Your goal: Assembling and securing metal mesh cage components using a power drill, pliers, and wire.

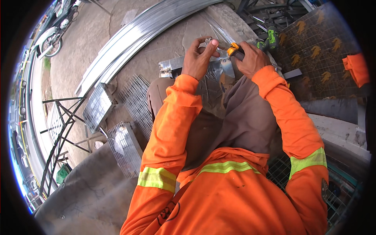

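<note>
My right hand (252,60) is closed around a yellow-and-black hand tool (234,49); its exact kind is partly hidden by my fingers. To its left, my left hand (199,58) is raised with thumb and fingers drawn together. A thin, wire-like bit seems to show at those fingertips, too small to name. Below both hands, shiny sheet metal pieces (220,70) lie on the ground between my knees. Another bent metal piece (166,69) sits just left of my left wrist.
Long silvery metal strips (129,41) stretch across the upper left. Wire mesh baskets (124,147) and a black metal frame (58,137) stand left. A green-and-black cordless drill (271,38) lies beyond my right hand, beside a dark printed board (309,58). A motorcycle (53,41) is parked far left.
</note>
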`<state>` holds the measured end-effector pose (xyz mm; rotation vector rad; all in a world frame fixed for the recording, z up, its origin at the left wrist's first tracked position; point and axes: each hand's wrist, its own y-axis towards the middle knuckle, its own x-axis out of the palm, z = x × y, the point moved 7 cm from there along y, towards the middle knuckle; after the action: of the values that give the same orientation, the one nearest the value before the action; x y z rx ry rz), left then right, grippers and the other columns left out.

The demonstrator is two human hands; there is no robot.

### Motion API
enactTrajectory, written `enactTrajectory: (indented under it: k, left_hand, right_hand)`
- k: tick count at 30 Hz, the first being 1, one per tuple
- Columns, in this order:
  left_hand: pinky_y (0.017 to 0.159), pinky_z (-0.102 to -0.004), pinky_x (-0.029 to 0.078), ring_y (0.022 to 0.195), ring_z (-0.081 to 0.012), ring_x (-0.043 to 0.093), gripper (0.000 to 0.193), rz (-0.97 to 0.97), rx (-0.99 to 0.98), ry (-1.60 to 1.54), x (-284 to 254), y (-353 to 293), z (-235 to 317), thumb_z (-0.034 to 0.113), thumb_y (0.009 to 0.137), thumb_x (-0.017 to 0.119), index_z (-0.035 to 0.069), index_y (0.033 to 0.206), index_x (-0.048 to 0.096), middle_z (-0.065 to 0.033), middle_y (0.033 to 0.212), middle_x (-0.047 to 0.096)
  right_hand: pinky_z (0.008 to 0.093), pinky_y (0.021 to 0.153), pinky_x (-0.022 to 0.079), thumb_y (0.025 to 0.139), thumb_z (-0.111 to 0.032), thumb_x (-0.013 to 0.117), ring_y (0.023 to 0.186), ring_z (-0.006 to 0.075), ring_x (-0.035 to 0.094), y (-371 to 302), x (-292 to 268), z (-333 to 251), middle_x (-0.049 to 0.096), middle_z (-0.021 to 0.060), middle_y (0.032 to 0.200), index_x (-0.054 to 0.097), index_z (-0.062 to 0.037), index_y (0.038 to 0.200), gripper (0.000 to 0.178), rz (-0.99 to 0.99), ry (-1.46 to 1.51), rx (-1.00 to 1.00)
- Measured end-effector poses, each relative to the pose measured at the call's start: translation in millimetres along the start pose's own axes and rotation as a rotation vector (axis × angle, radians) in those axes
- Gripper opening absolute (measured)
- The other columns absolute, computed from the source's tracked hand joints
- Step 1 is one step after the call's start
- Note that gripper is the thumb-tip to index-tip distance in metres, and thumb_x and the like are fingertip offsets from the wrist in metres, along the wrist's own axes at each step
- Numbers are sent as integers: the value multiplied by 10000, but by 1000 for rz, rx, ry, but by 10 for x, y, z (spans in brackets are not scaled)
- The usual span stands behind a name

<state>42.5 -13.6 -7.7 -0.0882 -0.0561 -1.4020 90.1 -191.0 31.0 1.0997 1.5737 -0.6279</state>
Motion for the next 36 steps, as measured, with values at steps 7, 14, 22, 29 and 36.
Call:
enactTrajectory:
  k: [7,14,22,29,36]
  left_hand:
    - [604,-248,455,666,-102,599,569,96,-36,35,24,19,-79,558,860,717,-6,886,648,-68,712,650]
    - [603,-288,475,627,-119,591,645,69,-103,112,2,20,-100,629,847,682,-15,837,662,-71,663,631]
    - [667,-301,484,695,-145,616,694,107,-215,172,9,41,-281,666,838,655,-25,894,678,-88,710,661]
    - [655,-289,483,700,-145,622,726,153,-321,195,19,140,-572,668,843,649,-46,970,672,-103,757,683]
    - [565,-281,470,644,-150,620,731,177,-468,163,22,185,-861,661,839,656,-49,1012,669,-115,786,691]
  right_hand:
    - [487,793,508,823,-268,700,957,426,628,197,1,79,664,189,1022,548,-54,1094,378,-38,-63,-52]
    - [495,800,499,851,-275,681,957,440,627,217,40,48,674,219,991,548,-65,1089,344,-179,-39,9]
    - [511,803,494,860,-277,661,939,455,629,329,288,181,675,218,988,552,-64,1075,322,-241,-58,3]
    - [514,819,500,867,-268,644,978,435,636,447,479,275,675,205,1012,560,-78,1064,286,-318,-132,54]
    - [507,888,497,863,-209,626,1077,416,615,509,567,246,638,196,1154,544,-88,1133,307,-416,-231,68]
